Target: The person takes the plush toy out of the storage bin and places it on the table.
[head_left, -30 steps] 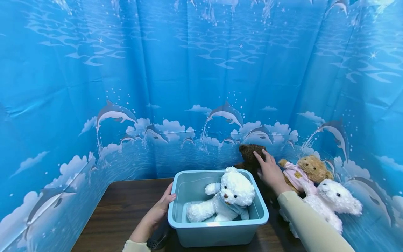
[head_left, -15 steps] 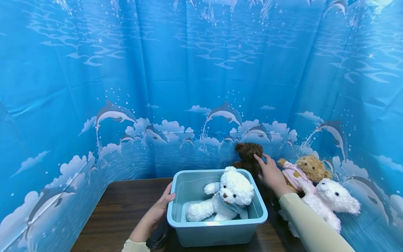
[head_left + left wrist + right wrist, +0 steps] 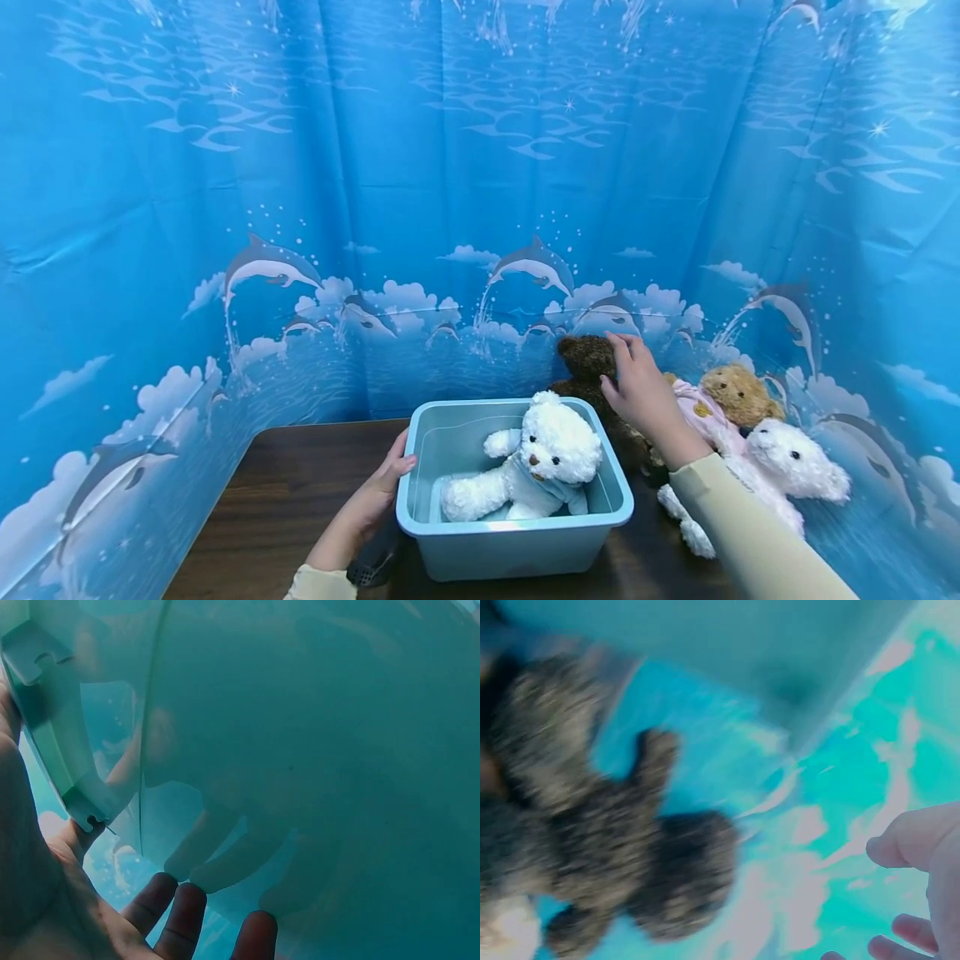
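A light-blue plastic bin (image 3: 517, 537) stands on the table with a white teddy bear (image 3: 562, 446) lying inside. My left hand (image 3: 382, 487) holds the bin's left side, its thumb on the rim; the left wrist view shows several fingertips (image 3: 255, 934) against the outer wall. Behind the bin's right back corner sits a dark brown teddy bear (image 3: 588, 358), blurred in the right wrist view. Over its right side, in the head view, is my right hand (image 3: 648, 400), fingers extended. The right wrist view shows that hand (image 3: 937, 877) apart from the brown bear (image 3: 615, 840).
To the right lie a tan teddy bear (image 3: 738, 396) in a pink top and a white plush animal (image 3: 795, 458), partly behind my right forearm. A blue dolphin-print curtain (image 3: 450, 208) surrounds the dark wooden table (image 3: 300, 475).
The brown bear shifted slightly left at first. My right hand has since risen a little, fingers pointing more upward. My left hand stays on the bin.
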{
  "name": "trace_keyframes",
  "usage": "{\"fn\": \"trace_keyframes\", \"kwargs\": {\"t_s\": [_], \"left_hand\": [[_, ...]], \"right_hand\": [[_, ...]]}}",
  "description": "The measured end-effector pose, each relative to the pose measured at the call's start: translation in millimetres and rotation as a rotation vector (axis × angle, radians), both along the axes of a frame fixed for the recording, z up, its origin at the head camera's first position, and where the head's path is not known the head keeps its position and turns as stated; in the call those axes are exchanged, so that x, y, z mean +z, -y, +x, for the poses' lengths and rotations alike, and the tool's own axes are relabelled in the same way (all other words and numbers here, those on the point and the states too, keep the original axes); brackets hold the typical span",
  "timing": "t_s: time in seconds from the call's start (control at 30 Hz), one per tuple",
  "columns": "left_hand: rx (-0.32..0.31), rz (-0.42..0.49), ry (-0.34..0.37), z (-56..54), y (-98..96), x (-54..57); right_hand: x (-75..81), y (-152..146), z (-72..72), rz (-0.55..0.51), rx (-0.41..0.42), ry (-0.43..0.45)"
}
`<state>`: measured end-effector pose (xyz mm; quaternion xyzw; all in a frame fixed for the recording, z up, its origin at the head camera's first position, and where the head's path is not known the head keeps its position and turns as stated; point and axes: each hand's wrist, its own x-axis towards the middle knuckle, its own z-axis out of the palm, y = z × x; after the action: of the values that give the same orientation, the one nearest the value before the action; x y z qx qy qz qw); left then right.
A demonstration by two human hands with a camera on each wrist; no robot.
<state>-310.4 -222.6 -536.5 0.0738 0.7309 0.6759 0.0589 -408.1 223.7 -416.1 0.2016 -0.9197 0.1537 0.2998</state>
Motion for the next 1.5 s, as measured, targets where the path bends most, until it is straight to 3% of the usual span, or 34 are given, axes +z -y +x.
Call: {"fn": "trace_keyframes", "kwargs": {"t_s": [0.2, 0.33, 0.5, 0.63, 0.77, 0.93, 1.1, 1.37, 1.5], "left_hand": [[0.002, -0.013, -0.003, -0.1, 1.9, -1.9], [0.002, -0.004, -0.005, -0.5, 2.5, -2.4], [-0.009, -0.007, -0.007, -1.3, 1.8, -1.5], [-0.003, -0.006, 0.001, -0.7, 0.6, 1.4], [-0.011, -0.006, 0.003, -0.7, 0.3, 2.9], [-0.013, -0.008, -0.004, -0.1, 0.8, 1.7], [-0.041, -0.010, -0.017, -0.4, -0.6, -0.6], [-0.016, -0.022, 0.002, -2.2, 0.8, -1.6], [-0.011, -0.020, -0.001, -1.6, 2.3, -2.0]], "right_hand": [[40.7, 36, 35.1, -0.031, 0.093, 0.034], [56.0, 59, 51.8, -0.077, 0.143, 0.180], [60.4, 80, 54.6, -0.084, 0.152, 0.419], [59.7, 90, 49.5, 0.012, 0.089, 0.598], [53.3, 98, 47.6, 0.226, 0.017, 0.724], [36.5, 101, 50.1, 0.415, -0.017, 0.730], [25.3, 99, 53.8, 0.417, -0.038, 0.725], [26.3, 100, 52.0, 0.371, -0.021, 0.742], [25.7, 103, 51.0, 0.387, 0.026, 0.725]]}}
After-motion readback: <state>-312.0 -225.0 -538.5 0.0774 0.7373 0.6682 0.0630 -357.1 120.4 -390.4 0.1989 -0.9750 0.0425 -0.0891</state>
